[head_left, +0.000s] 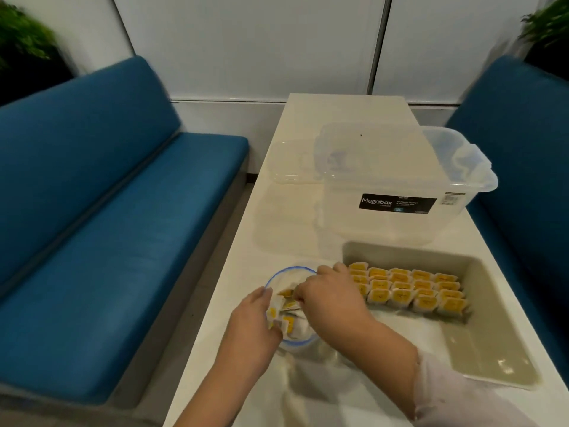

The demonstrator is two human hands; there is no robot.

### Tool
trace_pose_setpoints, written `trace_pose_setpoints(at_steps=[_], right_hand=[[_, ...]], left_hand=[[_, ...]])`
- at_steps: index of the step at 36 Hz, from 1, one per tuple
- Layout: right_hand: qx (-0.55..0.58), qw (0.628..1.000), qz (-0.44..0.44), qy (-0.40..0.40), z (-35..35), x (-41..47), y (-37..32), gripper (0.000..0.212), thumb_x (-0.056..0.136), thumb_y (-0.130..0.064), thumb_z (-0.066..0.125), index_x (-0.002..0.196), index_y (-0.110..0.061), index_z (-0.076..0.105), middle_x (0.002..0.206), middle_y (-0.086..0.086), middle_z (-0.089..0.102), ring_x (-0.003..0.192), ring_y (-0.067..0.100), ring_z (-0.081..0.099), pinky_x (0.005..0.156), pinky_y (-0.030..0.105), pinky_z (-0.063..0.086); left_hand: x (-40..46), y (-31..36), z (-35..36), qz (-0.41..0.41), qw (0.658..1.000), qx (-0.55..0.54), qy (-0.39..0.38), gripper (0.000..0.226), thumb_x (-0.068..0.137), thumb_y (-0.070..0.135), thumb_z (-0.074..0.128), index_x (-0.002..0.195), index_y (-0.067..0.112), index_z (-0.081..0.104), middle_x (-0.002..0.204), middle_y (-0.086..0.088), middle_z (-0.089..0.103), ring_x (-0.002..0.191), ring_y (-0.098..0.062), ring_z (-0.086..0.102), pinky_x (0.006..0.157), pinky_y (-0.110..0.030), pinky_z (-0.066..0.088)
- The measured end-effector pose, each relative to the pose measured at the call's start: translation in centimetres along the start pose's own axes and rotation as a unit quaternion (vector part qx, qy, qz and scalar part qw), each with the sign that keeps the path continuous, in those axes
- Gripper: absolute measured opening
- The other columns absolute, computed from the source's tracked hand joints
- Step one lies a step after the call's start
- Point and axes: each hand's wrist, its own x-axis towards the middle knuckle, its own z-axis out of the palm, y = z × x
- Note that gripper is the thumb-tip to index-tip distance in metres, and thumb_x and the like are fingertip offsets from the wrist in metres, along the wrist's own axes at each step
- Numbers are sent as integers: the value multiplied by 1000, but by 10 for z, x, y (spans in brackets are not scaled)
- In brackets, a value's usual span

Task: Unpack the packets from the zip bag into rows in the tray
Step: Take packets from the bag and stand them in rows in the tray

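Left hand (257, 318) curls round the near-left side of the zip bag (291, 306), bunching the plastic and some packets so the blue-edged mouth gapes open. Right hand (326, 295) is at that mouth, fingers bent down onto the loose packets (284, 306) inside; it looks like a pinch on one, though the fingertips are partly hidden. Right of the bag, close alongside it, sits the tray (492, 362). The packed rows (409, 291) stand across its far half, running away from the bag, and the near half is bare. So the next packet probably travels rightward from the bag with the right hand, which is the nearer one, to continue a row. Beyond the bag stands a clear storage box (400, 192).
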Motion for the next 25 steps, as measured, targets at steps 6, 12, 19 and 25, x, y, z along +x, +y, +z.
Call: trace_pose_setpoints(at_steps=[6, 12, 19, 25], right_hand=[[-118, 989, -33, -83, 16, 30, -24, 12, 90, -20, 53, 92, -16, 64, 97, 3, 67, 104, 25, 48, 89, 36, 29], [-123, 989, -20, -86, 23, 36, -22, 16, 92, -19, 51, 99, -16, 65, 102, 4, 68, 108, 27, 50, 95, 37, 28], [-65, 997, 29, -26, 10, 27, -16, 17, 91, -21, 50, 94, -15, 66, 94, 5, 67, 101, 25, 48, 82, 36, 28], [86, 979, 137, 123, -8, 10, -2, 33, 87, -41, 43, 81, -28, 73, 74, -5, 69, 82, 17, 52, 70, 31, 24]], left_hand=[[3, -7, -3, 20, 1000, -6, -19, 63, 87, 14, 55, 145, 16, 29, 152, 4, 26, 139, -8, 26, 106, -10, 17], [7, -14, -4, 40, 999, -11, -25, 65, 90, 24, 54, 147, 19, 25, 155, 9, 16, 139, -5, 24, 107, -12, 19], [6, -18, -13, 83, 996, -29, 10, 56, 87, 30, 57, 140, 30, 37, 151, 17, 20, 134, 0, 30, 98, -7, 22], [10, -8, -30, 72, 978, -163, 111, 20, 84, 26, 63, 98, 35, 52, 102, 17, 52, 88, 4, 54, 68, -9, 42]])
